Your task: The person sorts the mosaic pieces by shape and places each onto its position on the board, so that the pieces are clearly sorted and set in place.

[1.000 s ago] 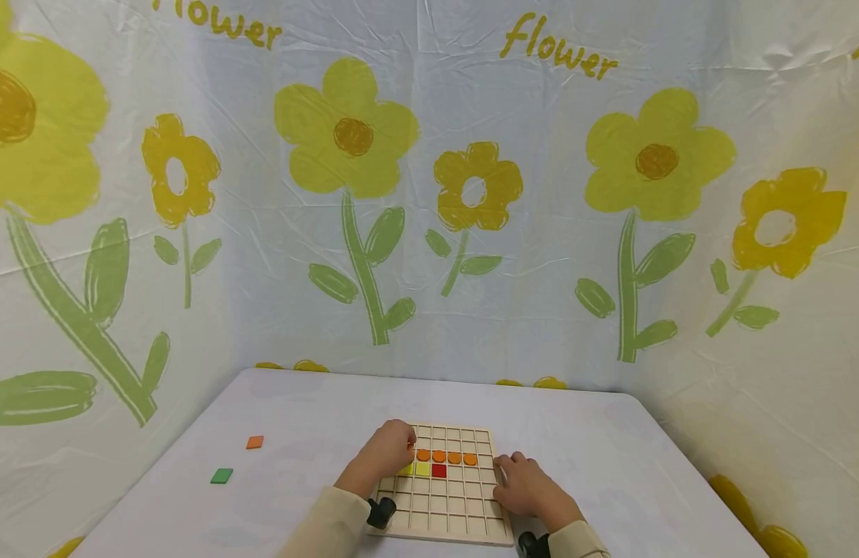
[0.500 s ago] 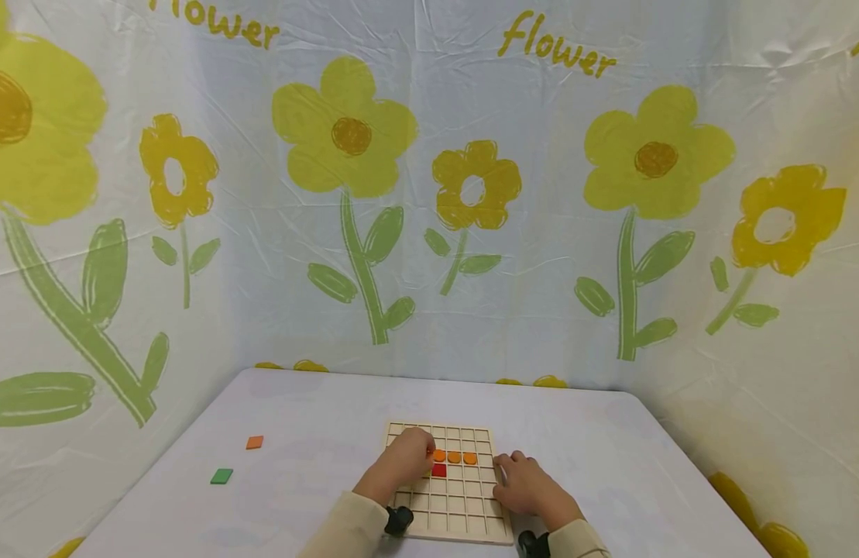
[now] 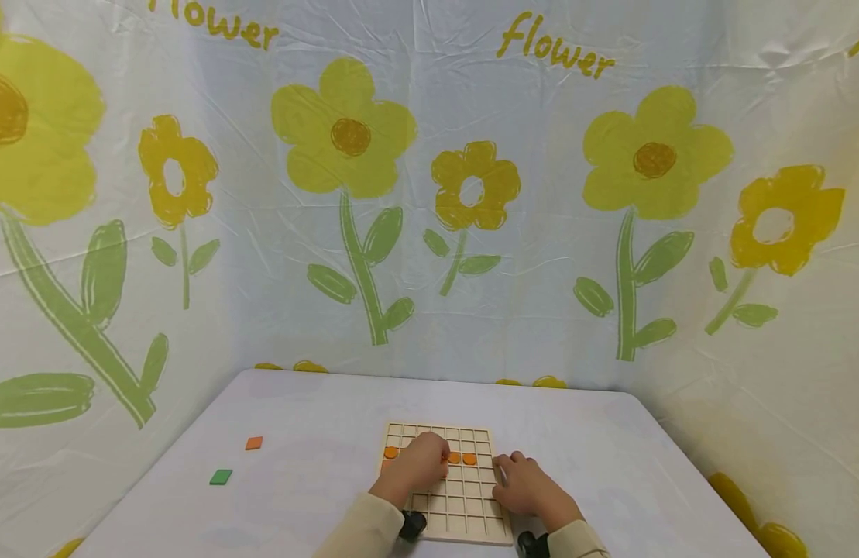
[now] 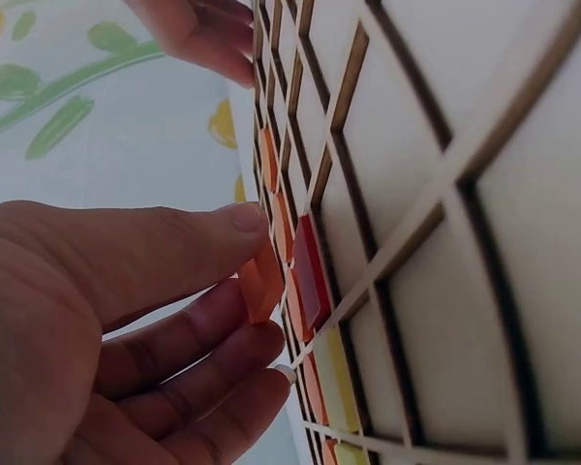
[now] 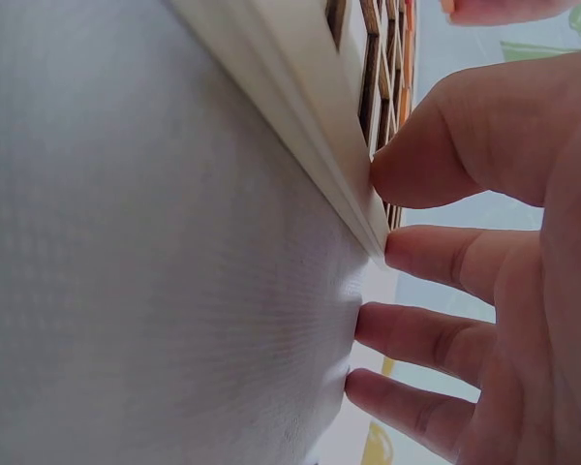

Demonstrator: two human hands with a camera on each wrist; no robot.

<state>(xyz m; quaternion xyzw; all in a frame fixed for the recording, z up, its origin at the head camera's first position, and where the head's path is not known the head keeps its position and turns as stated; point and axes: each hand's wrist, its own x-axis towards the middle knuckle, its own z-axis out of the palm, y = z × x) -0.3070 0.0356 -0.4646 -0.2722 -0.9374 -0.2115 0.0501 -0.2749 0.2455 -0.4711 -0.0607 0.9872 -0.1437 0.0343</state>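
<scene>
A wooden grid board [image 3: 464,524] lies on the table in the head view. Over its middle, my left hand [image 3: 418,463] pinches an orange tile [image 4: 260,287] between thumb and fingers, close to the grid. Beside that tile in the left wrist view sit a red square tile [image 4: 311,274] and yellow square tiles [image 4: 336,383]. Orange round pieces [image 3: 469,459] stand in one row, partly hidden by the left hand. My right hand [image 3: 529,487] touches the board's right edge; its thumb meets the rim [image 5: 310,136], and its fingers extend beside it.
An orange square tile [image 3: 254,443] and a green square tile [image 3: 221,477] lie apart on the white table [image 3: 317,434], left of the board. A flower-printed cloth [image 3: 541,310] hangs behind and at both sides.
My left hand has moved right along the row, covering the red tile and uncovering the row's leftmost round piece. The right hand has stayed at the board's edge.
</scene>
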